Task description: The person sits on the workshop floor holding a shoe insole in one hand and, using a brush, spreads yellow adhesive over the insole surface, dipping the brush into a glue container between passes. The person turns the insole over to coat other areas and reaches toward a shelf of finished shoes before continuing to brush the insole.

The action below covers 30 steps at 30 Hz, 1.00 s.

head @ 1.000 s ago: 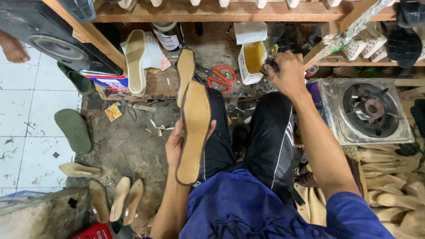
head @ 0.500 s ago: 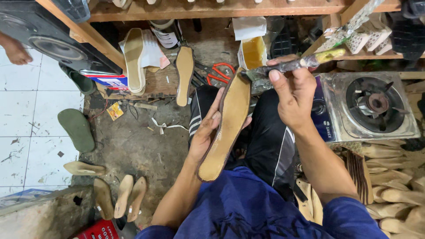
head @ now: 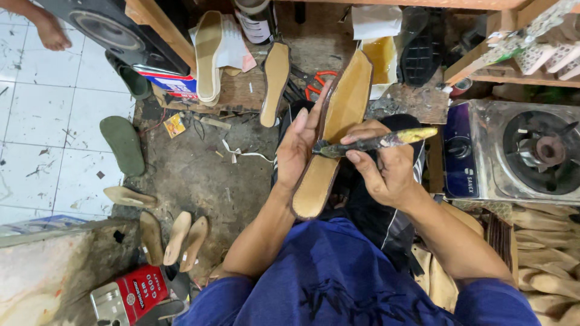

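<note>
Holding the tan insole (head: 338, 130) over my lap: my left hand (head: 300, 145) is half open, flat behind its left edge, fingers spread up toward the toe. My right hand (head: 383, 169) is closed on a glue-caked brush (head: 377, 142), lying crosswise with its dark tip touching the insole's middle. I read this as the glue-spreading step, with the toe half above the tip not yet covered. Next move likely needs strokes along the length, kept inside the raised rim, with my left hand steadying the back.

Room: my knees sit under the heel end, so down is tight. To the right, a gas stove (head: 513, 151) stands near my elbow, limiting swing there. Ahead, the open glue tub (head: 380, 60) is just beyond the toe, orange-handled scissors (head: 314, 81) beside it. Another insole (head: 276, 81) leans at the wooden ledge's edge. To the left, the dirt floor is more open, with only a green sandal (head: 124, 145) and loose soles (head: 178, 238).
</note>
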{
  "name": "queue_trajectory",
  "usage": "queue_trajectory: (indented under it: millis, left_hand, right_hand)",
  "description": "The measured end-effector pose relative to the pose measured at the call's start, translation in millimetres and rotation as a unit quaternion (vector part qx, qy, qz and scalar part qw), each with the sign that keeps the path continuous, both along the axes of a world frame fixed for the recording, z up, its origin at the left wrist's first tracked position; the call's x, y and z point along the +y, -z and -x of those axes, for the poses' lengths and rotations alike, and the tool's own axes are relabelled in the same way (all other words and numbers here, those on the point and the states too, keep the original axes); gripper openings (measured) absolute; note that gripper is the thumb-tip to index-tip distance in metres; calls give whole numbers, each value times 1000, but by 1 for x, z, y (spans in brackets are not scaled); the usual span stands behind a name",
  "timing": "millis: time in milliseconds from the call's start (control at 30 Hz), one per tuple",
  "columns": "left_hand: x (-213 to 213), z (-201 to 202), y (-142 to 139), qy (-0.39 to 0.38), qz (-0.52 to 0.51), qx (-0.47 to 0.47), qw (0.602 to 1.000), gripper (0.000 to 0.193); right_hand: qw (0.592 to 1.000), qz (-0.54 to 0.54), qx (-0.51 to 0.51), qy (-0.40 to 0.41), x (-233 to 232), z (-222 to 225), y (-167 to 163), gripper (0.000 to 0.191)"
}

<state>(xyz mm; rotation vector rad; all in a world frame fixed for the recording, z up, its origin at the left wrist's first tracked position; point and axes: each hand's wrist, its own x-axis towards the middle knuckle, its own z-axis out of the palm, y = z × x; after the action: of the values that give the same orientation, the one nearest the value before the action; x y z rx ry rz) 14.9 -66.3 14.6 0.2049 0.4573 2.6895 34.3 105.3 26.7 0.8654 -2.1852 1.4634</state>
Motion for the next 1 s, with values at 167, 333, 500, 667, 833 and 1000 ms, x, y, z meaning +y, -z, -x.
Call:
queue_trajectory:
  millis: [167,333,500,667,833,1000]
  left_hand:
    - [4,12,15,-109,56,30,992,80]
    - [2,32,39,-190,89,-62,976,79]
    - [-5,45,55,-196,139,-61,969,78]
    - [2,52,60,-135,52,-46,988,72]
    - [-3,58,69,-134,3,-83,988,69]
    - [-5,63,69,-100,-44,-66,992,58]
  right_hand:
    - [998,19,9,-53,-13,-15,11,14]
    - [996,-13,37,-84,-19,-23,2,17]
    - [976,-81,128,-156,-12,-11,-17,27]
    - [968,-123,165,-146,-14,-10,-15,27]
    - [979,-38,138,-143,-18,-12,-6,25]
    - [969,-90,156,-169,-13,-15,-1,32]
